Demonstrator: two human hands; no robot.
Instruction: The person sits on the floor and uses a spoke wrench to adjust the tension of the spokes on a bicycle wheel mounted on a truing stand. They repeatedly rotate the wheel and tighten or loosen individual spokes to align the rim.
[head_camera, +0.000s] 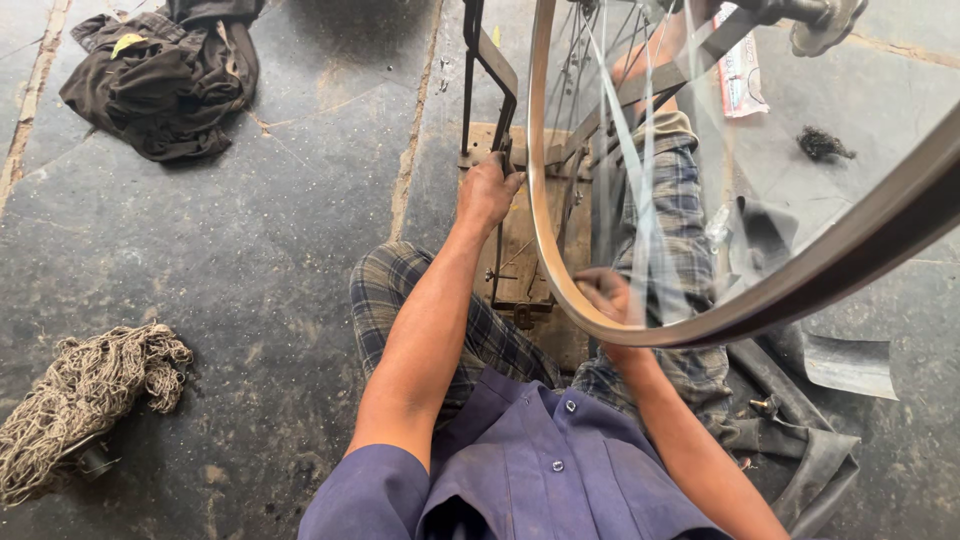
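While the left hand (487, 190) was wrapped tight around the upright metal arm of the truing stand (497, 150), the right hand (606, 295) sat down at the bottom of the wheel rim (548, 250), fingers curled in against the inner edge of it. So the left grip was closed on the stand arm, and the right grip looked narrow and pressed to the rim, though the spokes and the blur made it hard to say if it was pinching anything small.

That bicycle wheel was bare, no tyre on it, mounted in the stand right in front of the person and between the knees, with its thin spokes (640, 180) fanning up toward the hub at the top of the view. The stand was fixed to a worn wooden board (520, 260) lying on the stone floor (250, 250).

Person was sitting on that floor in checked trousers (400, 290) and a blue button shirt (540, 460). Just beside the right leg lay a black inner tube (800, 440) all folded up, valve poking out. Well off to the left there was a wad of tangled string waste (85, 395), and further back a crumpled dark cloth (165, 85). A small dark clump (823, 145) sat on the floor on the far right.
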